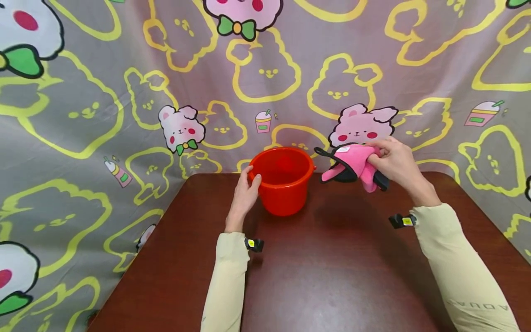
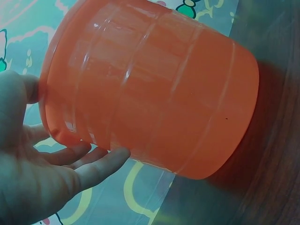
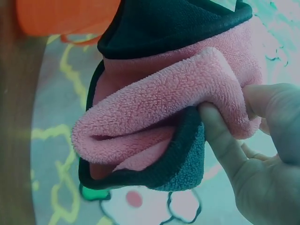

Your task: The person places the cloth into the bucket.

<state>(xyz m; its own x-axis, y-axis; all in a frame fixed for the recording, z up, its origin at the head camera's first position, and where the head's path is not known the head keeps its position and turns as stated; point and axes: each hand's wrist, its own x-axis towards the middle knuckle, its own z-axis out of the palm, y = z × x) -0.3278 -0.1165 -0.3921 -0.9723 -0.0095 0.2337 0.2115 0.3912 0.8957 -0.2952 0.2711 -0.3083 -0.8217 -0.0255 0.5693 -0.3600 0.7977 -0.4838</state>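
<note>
A red plastic bucket [image 1: 284, 200] stands upright towards the far side of the table. My left hand [image 1: 244, 196] holds its left side, with the thumb at the rim. In the left wrist view, fingers [image 2: 105, 168] of that hand lie along the outside wall of the bucket [image 2: 154, 89]. To the right of the bucket, my right hand [image 1: 396, 161] pinches a folded pink cloth [image 1: 352, 159] with a dark underside, dark edging, a hanging loop and a white label. It hangs in loose folds above the table. The right wrist view shows the fluffy cloth [image 3: 154, 98] between thumb and fingers.
The dark brown wooden table [image 1: 307, 281] spreads out in front of me. Behind it hangs a grey curtain [image 1: 265, 69] printed with yellow outlines and cartoon animals. A thin handle [image 3: 82, 41] shows at the bucket's side in the right wrist view.
</note>
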